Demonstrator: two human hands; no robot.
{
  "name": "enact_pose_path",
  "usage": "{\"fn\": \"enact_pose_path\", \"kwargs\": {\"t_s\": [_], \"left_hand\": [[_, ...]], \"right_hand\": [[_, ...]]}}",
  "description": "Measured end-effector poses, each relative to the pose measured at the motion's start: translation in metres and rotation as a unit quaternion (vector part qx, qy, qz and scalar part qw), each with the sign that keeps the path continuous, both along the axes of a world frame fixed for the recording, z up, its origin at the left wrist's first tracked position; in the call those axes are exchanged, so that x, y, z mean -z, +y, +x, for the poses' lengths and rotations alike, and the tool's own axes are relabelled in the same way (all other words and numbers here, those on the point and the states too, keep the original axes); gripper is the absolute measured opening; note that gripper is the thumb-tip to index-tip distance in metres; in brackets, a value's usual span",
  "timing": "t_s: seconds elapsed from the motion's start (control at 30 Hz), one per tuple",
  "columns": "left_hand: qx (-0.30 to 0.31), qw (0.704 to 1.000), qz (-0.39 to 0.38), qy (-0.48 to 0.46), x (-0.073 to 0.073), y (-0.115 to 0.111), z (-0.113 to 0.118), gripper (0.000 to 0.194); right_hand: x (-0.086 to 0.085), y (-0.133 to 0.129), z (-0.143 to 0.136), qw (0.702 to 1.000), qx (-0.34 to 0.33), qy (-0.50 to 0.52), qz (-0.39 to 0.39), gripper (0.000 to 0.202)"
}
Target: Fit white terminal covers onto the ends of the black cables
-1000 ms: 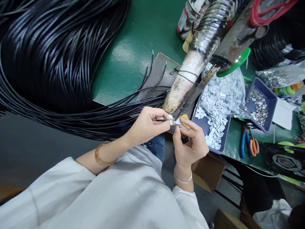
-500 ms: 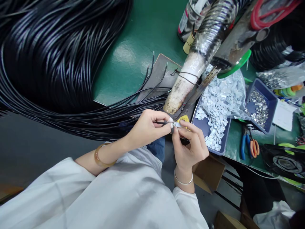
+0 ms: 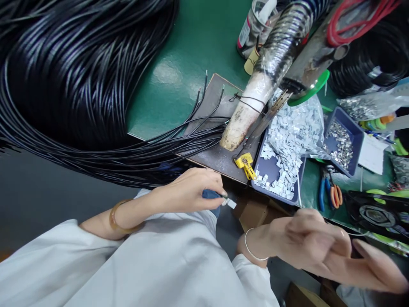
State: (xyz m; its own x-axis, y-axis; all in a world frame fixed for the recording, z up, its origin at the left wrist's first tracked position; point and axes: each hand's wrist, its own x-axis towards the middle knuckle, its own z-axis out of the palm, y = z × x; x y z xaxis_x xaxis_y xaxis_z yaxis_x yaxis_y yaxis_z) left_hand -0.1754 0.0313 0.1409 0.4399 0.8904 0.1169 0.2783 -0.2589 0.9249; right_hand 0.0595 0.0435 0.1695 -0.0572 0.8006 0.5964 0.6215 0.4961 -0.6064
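My left hand [image 3: 188,189] is closed near my waist, just in front of the table edge. Between its fingertips is a black cable end with a small silvery-white piece [image 3: 230,203] sticking out to the right. My right hand [image 3: 322,245] is off to the lower right, blurred by motion, with fingers apart and nothing visible in it. Many black cables [image 3: 153,149] run over the table edge behind my left hand. A yellow tool [image 3: 246,165] lies at the board's corner, beside a blue tray [image 3: 302,175] of small whitish pieces.
A wrapped pipe [image 3: 244,108] slants over the grey board [image 3: 207,96]. To the right are a second tray [image 3: 354,138] of metal parts, blue-handled pliers [image 3: 324,192], an orange-handled tool [image 3: 336,196] and a black fan [image 3: 377,215]. A large cable bundle [image 3: 73,76] covers the left.
My right hand has let go of the small piece and swung away to the lower right, its fingers opening. My left hand has moved down and slightly left with the cable end. The yellow tool is now uncovered.
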Motion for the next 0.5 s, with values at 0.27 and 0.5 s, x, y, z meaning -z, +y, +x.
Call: {"fn": "enact_pose_path", "kwargs": {"t_s": [0.27, 0.5], "left_hand": [[-0.318, 0.89, 0.199, 0.258, 0.021, 0.02, -0.026, 0.019], [-0.435, 0.887, 0.135, 0.082, 0.025, 0.035, -0.051, 0.005]], "right_hand": [[0.011, 0.006, -0.044, 0.994, -0.021, 0.106, 0.018, 0.013], [0.016, 0.043, 0.009, 0.987, 0.144, -0.071, -0.003, 0.015]]}}
